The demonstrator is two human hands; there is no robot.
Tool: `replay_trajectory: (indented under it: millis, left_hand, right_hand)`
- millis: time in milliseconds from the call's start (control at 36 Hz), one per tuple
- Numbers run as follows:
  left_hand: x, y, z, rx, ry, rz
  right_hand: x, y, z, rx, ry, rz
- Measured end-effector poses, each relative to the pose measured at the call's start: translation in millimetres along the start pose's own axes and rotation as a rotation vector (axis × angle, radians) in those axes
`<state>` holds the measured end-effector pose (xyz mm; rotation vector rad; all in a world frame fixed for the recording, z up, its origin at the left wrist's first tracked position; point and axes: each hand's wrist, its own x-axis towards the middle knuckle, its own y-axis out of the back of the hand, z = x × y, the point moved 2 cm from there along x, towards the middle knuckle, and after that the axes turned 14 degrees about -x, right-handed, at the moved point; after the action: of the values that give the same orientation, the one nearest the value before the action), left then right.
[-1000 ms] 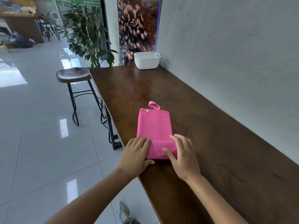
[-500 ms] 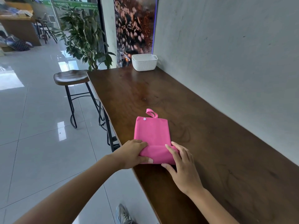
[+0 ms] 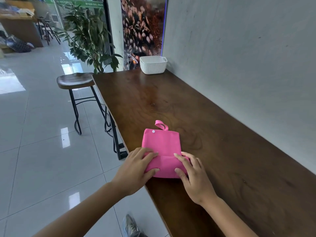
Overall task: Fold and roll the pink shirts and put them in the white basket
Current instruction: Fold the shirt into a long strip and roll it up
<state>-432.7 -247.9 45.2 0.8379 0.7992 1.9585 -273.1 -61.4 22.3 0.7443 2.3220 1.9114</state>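
On the near edge of the long dark wooden counter (image 3: pixel 213 127), my two hands roll the folded pink fabric shirt (image 3: pixel 161 144).

From the head camera, my left hand (image 3: pixel 136 170) and right hand (image 3: pixel 193 175) each curl fingers over and thumb under the rolled near end, gripping it. Its flat remainder lies toward the far white woven plastic basket (image 3: pixel 153 65), well apart at the counter's end. I judge the cloth light, soft and springy, likely to unroll, so holding both outer ends of the roll suits best.
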Motion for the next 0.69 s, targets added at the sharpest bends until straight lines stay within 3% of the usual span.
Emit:
replay_trajectory:
  millis: [83,167,361,694]
  left_hand:
    - [-10.0,-6.9,6.3,0.092,-0.143,0.126]
    - [-15.2,-13.5,9.7,0.175,-0.192,0.156]
    - [-10.6,-28.0,7.3,0.257,-0.081,0.066]
    - [31.5,-28.0,-10.7,0.255,0.001,0.001]
  right_hand:
    - [11.4,1.7,-0.6,0.012,-0.046,-0.064]
    - [22.8,1.7,1.5,0.037,-0.078,-0.128]
    - [46.4,3.3,4.4,0.100,-0.155,-0.263]
    - [48.3,1.0,-1.6,-0.022,-0.132,-0.023]
